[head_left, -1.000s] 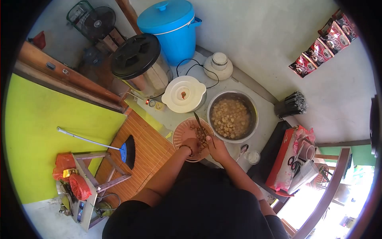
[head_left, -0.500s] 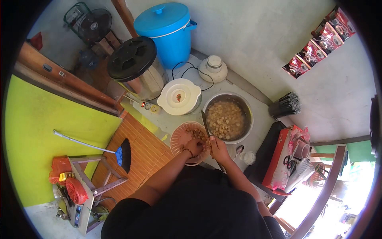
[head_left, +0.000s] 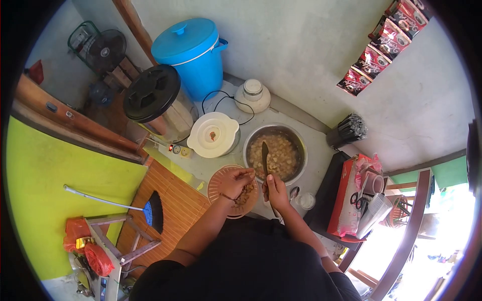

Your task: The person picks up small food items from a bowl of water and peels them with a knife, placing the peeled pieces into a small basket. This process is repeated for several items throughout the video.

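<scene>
My right hand [head_left: 275, 192] is closed around a knife [head_left: 264, 156], whose dark blade points away from me over the edge of a steel basin [head_left: 303, 168]. Pale chunks [head_left: 281, 150] sit in cloudy liquid inside that basin. Above a pink plastic basket [head_left: 215, 181], my left hand [head_left: 236, 183] has its fingers pinched together near the knife; what they hold, if anything, is too small to make out. Small brown pieces [head_left: 246, 196] lie in the basket, partly hidden by my left hand and wrist.
A white lidded container [head_left: 215, 134] stands behind the basket, near a black-lidded container [head_left: 152, 93] and a blue bucket [head_left: 193, 65]. Right of the basin are a spoon [head_left: 294, 192], a glass [head_left: 306, 201] and a red box [head_left: 342, 195]. A power strip [head_left: 179, 150] lies at left.
My left hand has lifted from among the brown pieces to above the basket, fingers pinched. The knife has turned more upright, its blade now over the basin. The whole view has shifted slightly.
</scene>
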### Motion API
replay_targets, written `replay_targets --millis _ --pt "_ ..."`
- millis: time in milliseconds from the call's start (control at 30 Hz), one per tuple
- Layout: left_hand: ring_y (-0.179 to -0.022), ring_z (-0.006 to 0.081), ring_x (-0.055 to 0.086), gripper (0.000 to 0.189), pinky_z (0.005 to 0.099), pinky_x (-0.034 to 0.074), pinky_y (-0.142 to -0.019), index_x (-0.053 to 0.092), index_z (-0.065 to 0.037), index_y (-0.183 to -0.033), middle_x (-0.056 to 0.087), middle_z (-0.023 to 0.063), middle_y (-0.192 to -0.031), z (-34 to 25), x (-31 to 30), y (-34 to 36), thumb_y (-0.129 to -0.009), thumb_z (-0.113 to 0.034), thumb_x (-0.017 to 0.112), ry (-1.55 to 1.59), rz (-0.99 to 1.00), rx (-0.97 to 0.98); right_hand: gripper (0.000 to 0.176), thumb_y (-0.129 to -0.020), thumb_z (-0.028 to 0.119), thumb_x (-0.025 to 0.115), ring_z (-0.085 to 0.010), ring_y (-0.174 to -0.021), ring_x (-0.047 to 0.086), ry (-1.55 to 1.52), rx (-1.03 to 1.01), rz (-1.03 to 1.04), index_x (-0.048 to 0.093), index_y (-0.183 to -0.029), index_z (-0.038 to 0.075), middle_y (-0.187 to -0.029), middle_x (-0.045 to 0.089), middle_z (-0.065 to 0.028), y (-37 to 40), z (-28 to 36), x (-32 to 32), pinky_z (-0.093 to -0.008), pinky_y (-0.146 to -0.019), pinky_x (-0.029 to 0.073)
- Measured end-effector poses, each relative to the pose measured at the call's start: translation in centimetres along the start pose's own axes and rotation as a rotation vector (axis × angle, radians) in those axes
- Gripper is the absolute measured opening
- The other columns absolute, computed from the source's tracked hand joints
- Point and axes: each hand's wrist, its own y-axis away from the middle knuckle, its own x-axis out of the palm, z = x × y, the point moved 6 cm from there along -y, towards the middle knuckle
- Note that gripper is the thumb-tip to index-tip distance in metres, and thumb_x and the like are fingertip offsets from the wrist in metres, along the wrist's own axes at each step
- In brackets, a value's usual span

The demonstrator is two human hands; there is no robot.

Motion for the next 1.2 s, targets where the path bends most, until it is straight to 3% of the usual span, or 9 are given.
replay_targets --millis 133,433,533,633,733,933,1033,1133,1200 --pt "-0.095 0.0163 0.064 0.028 0.0281 0.053 -0.083 0.06 0.001 -0.113 0.065 0.0088 -0.103 -2.1 2.7 -0.5 -0.085 0.001 0.063 0.246 0.048 0.012 0.049 -0.1 0.036 0.036 -0.0091 -0.052 0.047 0.055 -0.078 -0.05 0.042 -0.133 0.001 -0.061 0.048 -0.0017 0.2 1.7 -0.8 -0.0257 -0.049 0.039" --pt "-0.091 0.0192 0.065 0.024 0.0298 0.055 -0.084 0.061 0.004 -0.108 0.066 0.0101 -0.099 -3.0 5.5 -0.5 -0.084 0.0 0.065 0.169 0.069 0.009 0.045 -0.1 0.035 0.031 -0.0263 -0.06 0.059 0.394 -0.186 -0.151 0.039 -0.138 0.013 -0.065 0.054 -0.012 0.9 3.7 -2.0 -0.0343 -0.062 0.046" --pt "-0.091 0.0189 0.065 0.024 0.0299 0.055 -0.083 0.061 0.006 -0.107 0.066 0.0109 -0.099 -2.9 5.9 -0.6 -0.084 -0.001 0.066 0.126 0.015 0.03 0.045 -0.1 0.036 0.03 -0.0344 -0.068 0.063 0.361 -0.143 -0.151 0.039 -0.138 0.014 -0.07 0.06 -0.0165 0.8 3.3 -2.4 -0.0384 -0.065 0.048" --pt "-0.089 0.0188 0.065 0.024 0.0298 0.056 -0.081 0.062 0.006 -0.105 0.066 0.0112 -0.098 -2.7 6.1 -0.8 -0.084 -0.003 0.067 0.078 -0.003 0.032 0.043 -0.1 0.035 0.033 -0.0409 -0.076 0.063 0.452 -0.234 -0.211 0.042 -0.135 0.012 -0.077 0.063 -0.0204 0.4 3.6 -2.6 -0.0449 -0.065 0.048" --pt "-0.086 0.0187 0.065 0.024 0.0296 0.057 -0.079 0.062 0.006 -0.105 0.066 0.0114 -0.096 -3.1 7.1 -0.8 -0.084 -0.004 0.067 0.053 0.016 0.075 0.037 -0.099 0.033 0.035 -0.0444 -0.079 0.061 0.585 -0.241 -0.318 0.048 -0.125 0.01 -0.081 0.064 -0.0228 0.4 3.8 -2.7 -0.0494 -0.065 0.048" --pt "-0.085 0.0184 0.065 0.023 0.0302 0.056 -0.079 0.062 0.006 -0.106 0.066 0.0107 -0.096 -2.8 8.9 -0.5 -0.085 -0.004 0.066 0.066 0.058 0.041 0.032 -0.099 0.031 0.035 -0.0441 -0.074 0.061 0.535 -0.158 -0.316 0.051 -0.107 0.005 -0.078 0.063 -0.0227 -1.0 3.2 -4.1 -0.0482 -0.063 0.047" --pt "-0.087 0.0165 0.065 0.025 0.0276 0.055 -0.079 0.062 0.007 -0.105 0.065 0.0107 -0.097 -2.0 8.2 -1.5 -0.085 -0.007 0.067 0.17 0.026 0.036 0.036 -0.1 0.033 0.034 -0.0446 -0.075 0.06 0.193 0.017 -0.248 0.052 -0.112 0.004 -0.077 0.062 -0.0236 -1.5 2.0 -4.8 -0.0456 -0.064 0.047" --pt "-0.092 0.018 0.064 0.024 0.0312 0.054 -0.085 0.062 0.003 -0.109 0.065 0.0103 -0.101 -1.5 7.3 -2.1 -0.086 -0.003 0.064 0.265 -0.01 -0.054 0.039 -0.1 0.034 0.033 -0.045 -0.078 0.06 0.261 -0.106 -0.195 0.051 -0.119 0.005 -0.079 0.061 -0.0254 -0.9 3.4 -4.6 -0.0435 -0.066 0.048" --pt "-0.092 0.0181 0.064 0.023 0.031 0.055 -0.085 0.062 0.003 -0.109 0.066 0.0103 -0.1 -1.8 7.5 -2.3 -0.086 -0.003 0.064 0.255 0.046 0.0 0.04 -0.1 0.033 0.033 -0.0447 -0.08 0.06 0.368 -0.151 -0.169 0.049 -0.123 0.006 -0.081 0.061 -0.0263 -0.8 3.9 -4.4 -0.0442 -0.068 0.048"
